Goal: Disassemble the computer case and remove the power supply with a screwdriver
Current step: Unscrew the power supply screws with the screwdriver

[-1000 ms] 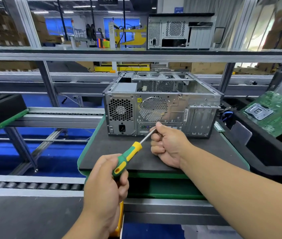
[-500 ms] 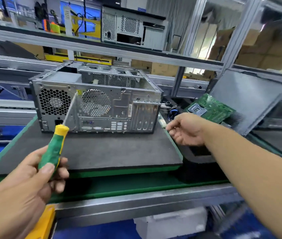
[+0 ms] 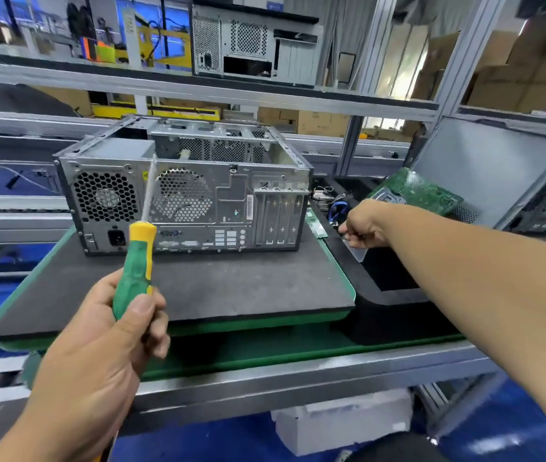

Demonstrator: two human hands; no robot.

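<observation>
the computer case (image 3: 185,191) lies on its side on a dark foam mat (image 3: 231,288), rear panel toward the camera, its upper side open so the bare metal frame inside shows. the power supply (image 3: 105,198) sits in the case's left end, behind a honeycomb grille with a power socket below it. a second round fan grille lies just right of it, then a port block and slotted expansion covers. a yellow warning sticker and a white barcode label are on the rear panel, but their print is too blurred to read.

the left hand (image 3: 98,358) grips the green-and-yellow handle of a screwdriver (image 3: 138,248), shaft pointing up in front of the rear panel; whether the tip touches it cannot be told.

the right hand (image 3: 363,225) is off the mat's right edge, over a black tray (image 3: 388,295), fingers curled; what it holds, if anything, cannot be told.

a green circuit board (image 3: 415,191) leans beyond that hand. another computer case (image 3: 251,45) stands on the upper shelf (image 3: 165,85).
</observation>
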